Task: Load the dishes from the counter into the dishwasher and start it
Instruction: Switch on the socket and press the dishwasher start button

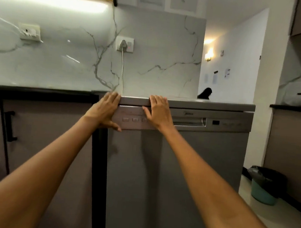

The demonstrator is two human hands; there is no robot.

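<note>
Against the marble-look backsplash [63,64], with its grey veins on glossy white, stands the dishwasher [174,170], a boxy steel-grey machine with a smooth, faintly brushed door, shut, and a flat pale top [210,104] that overhangs the front. Both of the person's arms reach out to its upper edge. Her left hand [103,109] lies flat at the door's top left corner, fingers straight and together, tips up on the lip of the top, thumb stretched low along the bottom of the control strip [131,115]; it grasps nothing. Her right hand [158,112] presses flat just beside it on the same strip, fingers straight and pointing up to the lip, thumb spread out to the left, also holding nothing. Between the two hands the strip shows small square buttons [130,119] in a row. Right of the right hand runs a recessed handle [189,121], a shiny rounded slot, and beyond it a small dark display [216,122]. A white cord [122,71] hangs from a plug in the wall socket [125,44] down behind the machine. Left of the dishwasher, dark matt cabinets [39,149] sit under a black counter edge [38,91], one with a black bar handle [11,126]. On the floor at the right stands a round teal bin [262,192] lined with a crinkled black bag. No dishes can be made out on the counter from where I stand.
</note>
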